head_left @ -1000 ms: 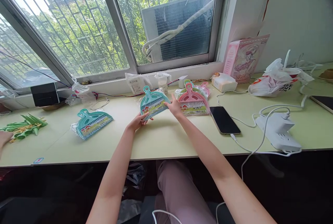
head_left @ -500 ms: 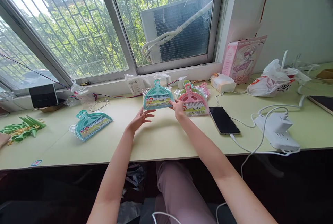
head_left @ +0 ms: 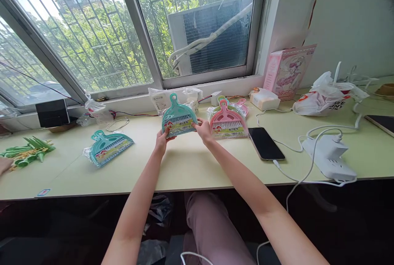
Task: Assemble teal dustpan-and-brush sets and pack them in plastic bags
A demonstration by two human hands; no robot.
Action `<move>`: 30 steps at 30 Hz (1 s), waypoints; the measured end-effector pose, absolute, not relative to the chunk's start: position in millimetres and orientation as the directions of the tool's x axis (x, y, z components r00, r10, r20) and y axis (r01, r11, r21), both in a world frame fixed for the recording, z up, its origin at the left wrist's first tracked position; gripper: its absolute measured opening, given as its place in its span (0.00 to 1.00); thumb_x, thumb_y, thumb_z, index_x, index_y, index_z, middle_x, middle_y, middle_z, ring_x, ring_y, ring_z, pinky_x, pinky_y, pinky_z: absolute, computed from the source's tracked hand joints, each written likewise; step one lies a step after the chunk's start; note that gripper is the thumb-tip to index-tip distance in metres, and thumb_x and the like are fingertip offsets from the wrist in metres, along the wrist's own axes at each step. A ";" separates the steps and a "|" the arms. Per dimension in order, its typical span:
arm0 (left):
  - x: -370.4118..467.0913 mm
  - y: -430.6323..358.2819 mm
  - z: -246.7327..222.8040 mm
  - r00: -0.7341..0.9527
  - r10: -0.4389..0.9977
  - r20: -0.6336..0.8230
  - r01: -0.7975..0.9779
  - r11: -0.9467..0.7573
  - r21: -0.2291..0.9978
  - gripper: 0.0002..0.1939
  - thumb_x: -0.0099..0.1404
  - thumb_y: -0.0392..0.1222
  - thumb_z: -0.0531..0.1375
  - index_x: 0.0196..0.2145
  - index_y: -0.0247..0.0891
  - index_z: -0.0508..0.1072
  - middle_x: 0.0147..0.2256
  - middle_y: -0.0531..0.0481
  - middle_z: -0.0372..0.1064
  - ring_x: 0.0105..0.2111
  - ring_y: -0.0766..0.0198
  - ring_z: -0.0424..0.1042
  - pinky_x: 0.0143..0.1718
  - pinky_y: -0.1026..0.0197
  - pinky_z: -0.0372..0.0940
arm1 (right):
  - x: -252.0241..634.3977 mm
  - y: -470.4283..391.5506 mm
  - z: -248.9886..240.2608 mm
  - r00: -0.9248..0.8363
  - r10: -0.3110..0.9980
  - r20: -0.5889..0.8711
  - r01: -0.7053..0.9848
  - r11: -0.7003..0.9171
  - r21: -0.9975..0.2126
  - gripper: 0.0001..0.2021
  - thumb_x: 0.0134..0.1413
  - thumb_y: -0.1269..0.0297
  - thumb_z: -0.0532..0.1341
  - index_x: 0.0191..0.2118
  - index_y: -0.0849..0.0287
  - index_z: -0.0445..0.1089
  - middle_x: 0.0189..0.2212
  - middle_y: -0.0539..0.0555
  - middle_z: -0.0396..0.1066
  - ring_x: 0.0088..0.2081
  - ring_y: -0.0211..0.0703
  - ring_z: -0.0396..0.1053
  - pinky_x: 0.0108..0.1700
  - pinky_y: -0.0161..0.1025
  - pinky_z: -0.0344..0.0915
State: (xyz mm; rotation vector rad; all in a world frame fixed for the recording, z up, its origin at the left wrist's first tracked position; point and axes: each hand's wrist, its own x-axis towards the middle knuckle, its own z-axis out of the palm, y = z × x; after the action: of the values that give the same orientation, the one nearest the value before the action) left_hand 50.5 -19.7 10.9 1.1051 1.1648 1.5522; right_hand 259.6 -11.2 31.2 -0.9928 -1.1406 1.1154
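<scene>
A teal dustpan and brush set (head_left: 179,114) in clear wrap is held up over the table between my two hands, its handle loop pointing away from me. My left hand (head_left: 162,138) grips its lower left corner, thumb on the front. At the lower right corner my right hand (head_left: 203,129) is closed on it as well. Just right of that hand lies a pink dustpan and brush set (head_left: 228,121), overlapping other wrapped sets behind it. Another teal dustpan and brush set (head_left: 109,148) rests tilted on the table to the left.
A phone (head_left: 266,144) on a charging cable and a white power strip (head_left: 329,160) occupy the right. Behind them are a pink box (head_left: 287,72) and a plastic bag (head_left: 320,94). Another person's hand (head_left: 4,165) touches green pieces (head_left: 29,152) at far left.
My left hand, open beside the teal set before, now grips its left corner. The set has shifted left and turned slightly, with my right hand still holding it.
</scene>
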 end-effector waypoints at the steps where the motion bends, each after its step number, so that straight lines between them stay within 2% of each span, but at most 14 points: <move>1: 50.7 -19.6 11.7 -0.237 0.964 0.120 -0.139 -0.156 0.978 0.23 0.60 0.54 0.67 0.41 0.31 0.72 0.36 0.42 0.76 0.26 0.61 0.76 0.29 0.60 0.71 | 259.6 -12.2 31.9 0.050 0.984 0.170 -0.145 0.175 -0.974 0.18 0.49 0.58 0.69 0.45 0.61 0.74 0.33 0.56 0.78 0.35 0.45 0.76 0.38 0.42 0.76; 4: 50.6 -20.5 14.5 -0.249 0.967 0.059 -0.167 -0.103 0.981 0.19 0.62 0.50 0.66 0.39 0.30 0.71 0.32 0.42 0.76 0.23 0.61 0.75 0.25 0.61 0.69 | 260.7 -12.5 32.4 0.030 0.987 0.158 -0.153 0.161 -0.975 0.15 0.50 0.61 0.68 0.44 0.60 0.73 0.33 0.55 0.78 0.36 0.44 0.76 0.37 0.41 0.77; 10: 47.1 -22.6 16.4 -0.150 0.989 0.006 -0.162 -0.030 0.986 0.14 0.62 0.43 0.65 0.41 0.30 0.71 0.33 0.41 0.76 0.24 0.59 0.77 0.25 0.61 0.69 | 268.6 -5.6 30.6 -0.042 0.995 0.089 -0.203 0.079 -0.976 0.09 0.53 0.69 0.64 0.41 0.59 0.69 0.38 0.56 0.76 0.37 0.42 0.76 0.33 0.37 0.77; 14: 47.9 -22.3 14.2 -0.144 0.990 0.006 -0.104 -0.021 0.994 0.18 0.62 0.46 0.65 0.44 0.30 0.71 0.34 0.41 0.76 0.23 0.59 0.76 0.24 0.61 0.69 | 271.2 -5.3 30.0 -0.159 0.985 0.073 -0.149 0.049 -0.988 0.09 0.59 0.66 0.59 0.46 0.57 0.65 0.42 0.55 0.75 0.30 0.39 0.76 0.26 0.34 0.75; 17: 49.4 -22.5 13.3 -0.134 0.991 0.021 -0.064 -0.030 0.998 0.20 0.62 0.49 0.66 0.44 0.30 0.71 0.32 0.41 0.76 0.22 0.58 0.76 0.24 0.61 0.69 | 270.1 -6.6 28.5 -0.205 0.972 0.119 -0.085 0.103 -0.991 0.14 0.59 0.62 0.61 0.50 0.56 0.64 0.47 0.56 0.74 0.26 0.37 0.75 0.24 0.35 0.74; 21: 50.2 -22.8 13.7 -0.116 0.993 0.031 -0.054 -0.038 0.998 0.21 0.62 0.51 0.66 0.43 0.30 0.70 0.32 0.41 0.76 0.22 0.58 0.76 0.24 0.61 0.69 | 270.1 -5.3 26.4 -0.203 0.965 0.163 -0.074 0.151 -0.986 0.21 0.54 0.58 0.67 0.51 0.56 0.65 0.48 0.58 0.74 0.25 0.37 0.74 0.25 0.38 0.76; 30: 47.6 -25.3 19.8 -0.092 0.993 0.069 -0.151 -0.082 0.985 0.23 0.66 0.56 0.58 0.43 0.30 0.72 0.30 0.42 0.75 0.18 0.62 0.72 0.22 0.60 0.68 | 269.4 -7.1 33.1 -0.248 0.947 0.202 -0.141 0.171 -0.975 0.21 0.52 0.57 0.68 0.50 0.57 0.67 0.45 0.57 0.75 0.28 0.40 0.76 0.25 0.38 0.76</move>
State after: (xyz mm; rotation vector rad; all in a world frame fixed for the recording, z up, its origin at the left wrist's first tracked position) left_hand 47.6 -25.3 19.8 1.1053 1.1183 1.3980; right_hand 269.4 -7.1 33.1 -0.8452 -1.3915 1.3049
